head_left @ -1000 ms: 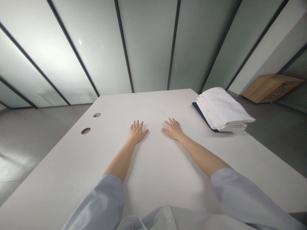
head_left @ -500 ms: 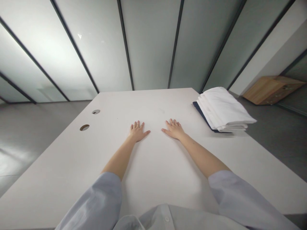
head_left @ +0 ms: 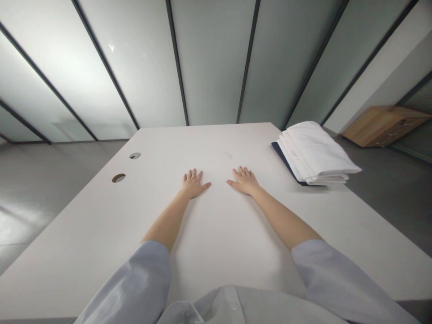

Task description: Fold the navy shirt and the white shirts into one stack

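Note:
My left hand (head_left: 193,183) lies palm down on the white table (head_left: 216,243), its fingers spread. A short gap to its right, my right hand (head_left: 245,182) also rests flat on the tabletop with fingers apart. Neither hand holds anything. To the right of my right hand sits a stack of folded white cloth (head_left: 317,150), several layers thick. Under it a dark blue flat piece (head_left: 283,159) shows along the left edge; what kind of thing it is, I cannot tell.
Two round holes pierce the table at the left, a nearer hole (head_left: 119,178) and a farther hole (head_left: 135,155). Behind the table stands a frosted glass partition (head_left: 212,63) with dark bars. A wooden cabinet (head_left: 381,126) is on the floor at the far right.

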{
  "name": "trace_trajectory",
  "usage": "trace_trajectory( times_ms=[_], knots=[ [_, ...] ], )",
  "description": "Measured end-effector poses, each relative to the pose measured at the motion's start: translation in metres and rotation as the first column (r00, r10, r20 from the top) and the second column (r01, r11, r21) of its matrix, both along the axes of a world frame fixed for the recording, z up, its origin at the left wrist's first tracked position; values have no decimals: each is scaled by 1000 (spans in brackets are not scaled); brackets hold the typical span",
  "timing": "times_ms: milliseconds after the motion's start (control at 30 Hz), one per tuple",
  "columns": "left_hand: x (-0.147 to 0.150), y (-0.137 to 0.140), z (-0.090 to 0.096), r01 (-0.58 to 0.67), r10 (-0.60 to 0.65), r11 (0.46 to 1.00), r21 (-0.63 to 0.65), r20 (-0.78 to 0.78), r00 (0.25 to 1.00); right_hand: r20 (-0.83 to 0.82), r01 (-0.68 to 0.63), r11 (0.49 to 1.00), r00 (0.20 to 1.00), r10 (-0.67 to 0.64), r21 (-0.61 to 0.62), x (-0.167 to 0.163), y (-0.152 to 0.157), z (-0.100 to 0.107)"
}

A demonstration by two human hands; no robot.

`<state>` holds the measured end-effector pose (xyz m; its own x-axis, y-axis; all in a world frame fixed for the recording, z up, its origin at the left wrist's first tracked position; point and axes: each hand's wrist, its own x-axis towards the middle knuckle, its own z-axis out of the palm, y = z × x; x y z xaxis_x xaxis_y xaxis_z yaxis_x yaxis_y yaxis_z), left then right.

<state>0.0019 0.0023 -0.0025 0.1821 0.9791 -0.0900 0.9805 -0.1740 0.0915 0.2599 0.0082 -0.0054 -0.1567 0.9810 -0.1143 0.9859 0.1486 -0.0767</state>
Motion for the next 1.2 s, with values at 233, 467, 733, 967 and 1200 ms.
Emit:
trace_trajectory(
  times_ms=[233, 467, 733, 967, 1200],
  knots=[
    [0, 1, 0, -3, 3, 1000, 1, 0, 1000, -4, -3, 1000, 1000, 3, -1, 1, 2, -2],
    [0, 0, 1, 0, 0, 1000, -4, -2, 1000, -8, -3, 1000, 1000, 3, -1, 0, 1, -1],
    [0, 0, 1, 1, -1, 1000, 2, -4, 1000, -5, -11, 1000, 1000, 11, 16, 1, 1, -3],
    [0, 0, 2, -1, 1, 1000, -5, 2, 1000, -5, -4, 1000, 1000, 4, 15, 1, 2, -3],
    [0, 1, 1, -2, 2, 1000, -7, -1, 1000, -2, -3, 1000, 1000, 3, 4, 0, 1, -1]
  ],
)
